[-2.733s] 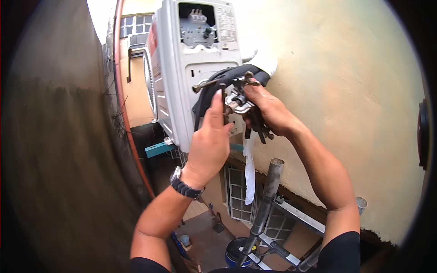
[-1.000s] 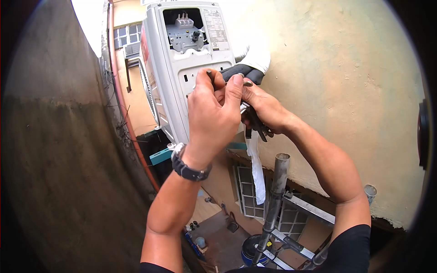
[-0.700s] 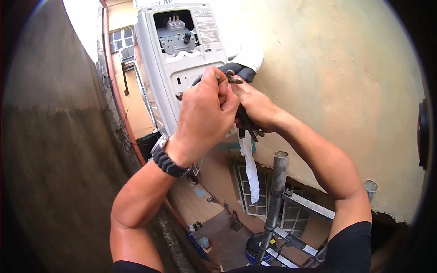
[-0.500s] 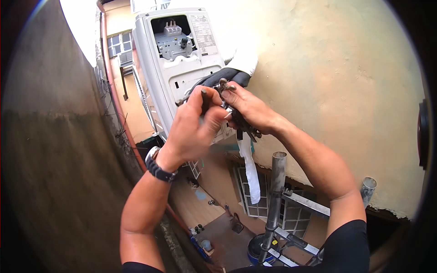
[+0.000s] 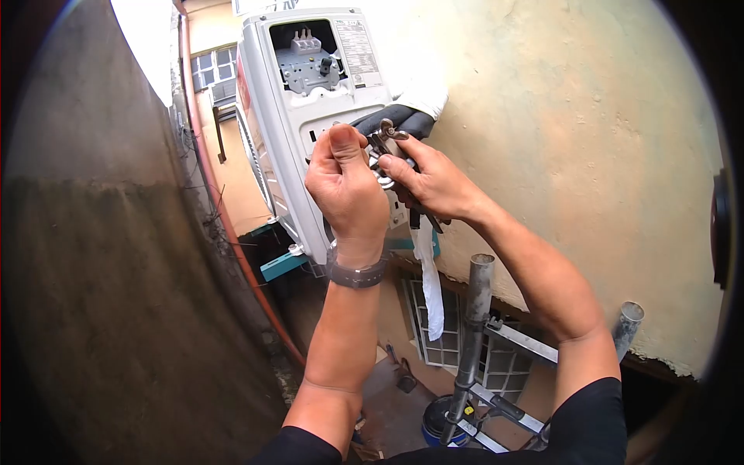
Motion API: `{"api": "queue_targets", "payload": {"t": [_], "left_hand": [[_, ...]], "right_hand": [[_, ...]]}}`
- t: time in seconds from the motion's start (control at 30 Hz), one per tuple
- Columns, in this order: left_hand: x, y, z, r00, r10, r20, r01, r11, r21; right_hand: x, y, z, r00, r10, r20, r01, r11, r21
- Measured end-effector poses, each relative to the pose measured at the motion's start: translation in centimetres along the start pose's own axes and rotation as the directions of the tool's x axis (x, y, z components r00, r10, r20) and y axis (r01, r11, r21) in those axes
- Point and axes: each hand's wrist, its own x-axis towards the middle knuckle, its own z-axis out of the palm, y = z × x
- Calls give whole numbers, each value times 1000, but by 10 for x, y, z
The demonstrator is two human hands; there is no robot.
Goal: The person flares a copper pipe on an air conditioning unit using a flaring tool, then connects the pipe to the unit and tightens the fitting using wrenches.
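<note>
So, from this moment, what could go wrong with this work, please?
The tool might slip from the right hand and fall; a drum shows well below.
The black tubes lie close behind the tool, so a hard pull could perhaps bend them.
The terminal block sits uncovered in the unit; dirt or a knock might reach it.

Blown-out sky (image 5: pixel 153 39), dark fisheye corners

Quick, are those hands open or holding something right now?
Left hand: curled closed; can't tell if it holds anything.
Right hand: closed, holding a metal tool.
</note>
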Motion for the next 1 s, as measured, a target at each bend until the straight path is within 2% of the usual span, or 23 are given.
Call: {"api": "queue_targets", "payload": {"t": [0.07, 0.1, 0.13, 0.17, 0.2, 0.23, 0.33, 0.37, 0.4, 0.47, 0.5, 0.53, 0.6, 0.63, 0.67, 0.7, 0.73, 0.77, 0.83, 0.87, 0.93, 0.97, 1.0], "left_hand": [[3, -1, -5, 999, -43, 1, 43, 999, -20], [11, 0, -12, 968, -246, -49, 225, 940, -258], [14, 1, -15, 895, -444, -53, 364, 792, -490], [10, 0, -8, 876, -472, -102, 361, 780, -511], [4, -2, -6, 898, -435, -65, 337, 777, -532], [1, -4, -6, 911, -411, -44, 325, 778, -538], [0, -3, -11, 957, -289, -8, 238, 805, -544], [-3, -6, -20, 966, -259, -11, 225, 859, -459], [-11, -7, -22, 966, -258, -12, 223, 858, -463], [-26, -9, -32, 989, -117, 90, 127, 985, -120], [-34, -15, -44, 985, -71, 159, 60, 996, 70], [-44, -11, -45, 988, -37, 152, 24, 996, 89], [-44, -19, -68, 947, -8, 321, -42, 988, 149], [-35, -3, -75, 878, 34, 477, -237, 898, 371], [-28, 5, -74, 846, 51, 531, -340, 819, 462], [-22, 13, -74, 810, 68, 583, -444, 721, 532], [-16, 9, -77, 810, 72, 582, -447, 719, 532], [-11, 1, -85, 783, 118, 611, -552, 585, 594], [-6, -1, -86, 727, 204, 656, -684, 300, 665], [-5, -1, -85, 727, 208, 655, -685, 299, 665], [-1, -1, -81, 568, 335, 752, -807, 47, 589], [0, -6, -81, 574, 258, 777, -811, 51, 582], [-1, -8, -81, 575, 257, 777, -811, 53, 582]], "right_hand": [[-1, 11, 2, 1000, -16, -21, 16, 1000, 10], [-3, 17, 3, 999, -32, -43, 33, 999, 15], [-7, 23, 4, 999, -25, -44, 26, 999, 19], [-4, 27, -2, 997, -71, -32, 72, 996, 47], [-5, 30, -6, 995, -102, -22, 103, 991, 80], [-10, 12, -15, 994, 74, 81, -85, 985, 148], [-12, -1, -14, 992, 49, 117, -76, 966, 245], [-11, -5, -17, 983, 72, 168, -110, 968, 224], [-12, -1, -17, 983, 72, 169, -109, 969, 220], [-11, 8, -13, 987, -44, 152, 20, 987, 157], [-14, 1, -20, 970, 60, 235, -110, 973, 205], [-13, 6, -21, 970, 55, 237, -104, 974, 202], [-10, 26, -19, 961, -240, 140, 237, 971, 38], [-11, 26, -18, 948, -274, 163, 266, 961, 71], [-12, 26, -18, 947, -273, 168, 265, 962, 70], [-14, 19, -18, 956, -259, 136, 264, 964, -21], [-16, 12, -18, 963, -249, 100, 260, 959, -113], [-19, 4, -17, 980, -180, 87, 192, 969, -159], [-21, 0, -13, 977, -208, 53, 214, 950, -229], [-22, -2, -12, 973, -231, 17, 226, 928, -295], [-24, -5, -11, 974, -223, -27, 211, 948, -239], [-26, -4, -10, 963, -267, -45, 235, 906, -353], [-28, -3, -9, 949, -311, -58, 251, 851, -461]]}}
